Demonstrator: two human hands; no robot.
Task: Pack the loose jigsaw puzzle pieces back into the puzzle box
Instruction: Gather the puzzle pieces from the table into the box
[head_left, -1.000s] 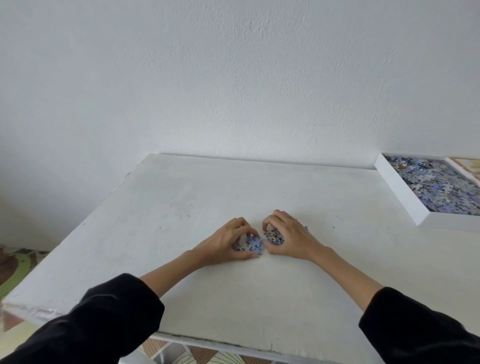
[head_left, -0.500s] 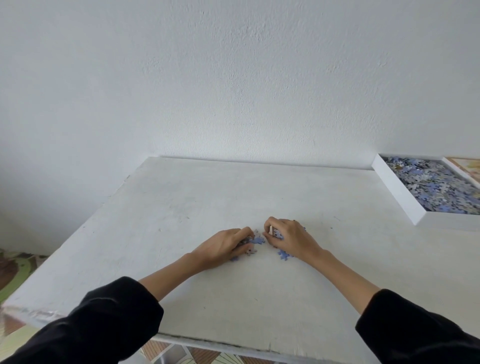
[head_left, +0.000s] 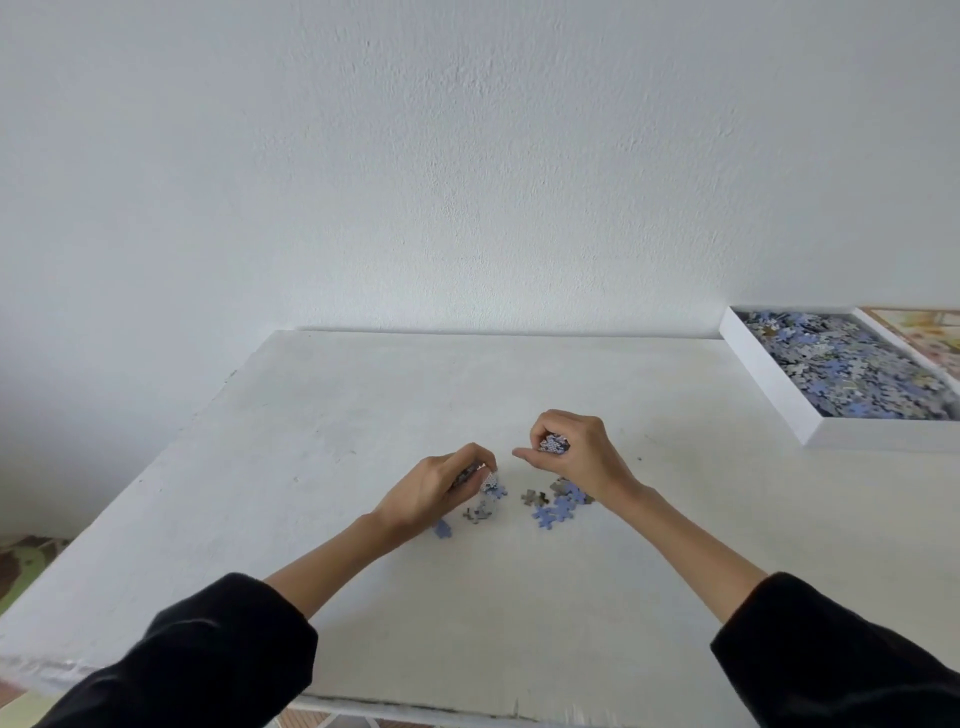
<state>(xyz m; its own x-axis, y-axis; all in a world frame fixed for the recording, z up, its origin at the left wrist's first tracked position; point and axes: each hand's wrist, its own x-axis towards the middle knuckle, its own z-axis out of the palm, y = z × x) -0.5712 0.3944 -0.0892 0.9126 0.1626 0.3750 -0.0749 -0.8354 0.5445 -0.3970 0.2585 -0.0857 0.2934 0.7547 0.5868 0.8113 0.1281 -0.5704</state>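
Puzzle box (head_left: 769, 385) cut off by right frame edge. Left hand (head_left: 431, 493) conceals most of its held puzzle pieces (head_left: 466, 474); count indeterminable.

Open desk (head_left: 311, 441) surface runs from the middle to the right edge. Puzzle box (head_left: 779, 384) sits at far right corner, raised white rim facing in. Wall (head_left: 467, 182) backs far edge.

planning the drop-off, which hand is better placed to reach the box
Right: the right hand grips a bunch of pieces and is nearer the puzzle box at far right than the left hand.
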